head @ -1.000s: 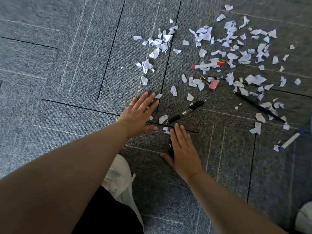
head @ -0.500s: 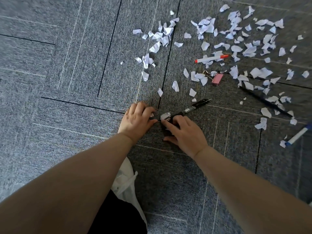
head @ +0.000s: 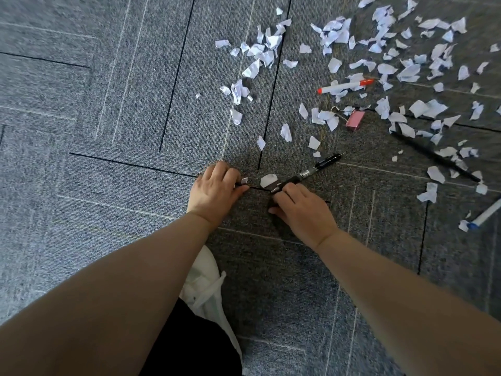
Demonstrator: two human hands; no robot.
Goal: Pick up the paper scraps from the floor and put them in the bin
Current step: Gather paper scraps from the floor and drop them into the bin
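On grey carpet floor (head: 108,131): left hand (head: 217,191), fingers curled together pinching a small paper scrap (head: 244,180). Right hand (head: 303,210), fingers curled beside a black pen (head: 309,172); whether they hold anything, cannot tell. One scrap (head: 268,181) between both hands. Many paper scraps (head: 393,58) scattered beyond, with red pen (head: 345,86), pink clip (head: 355,120).
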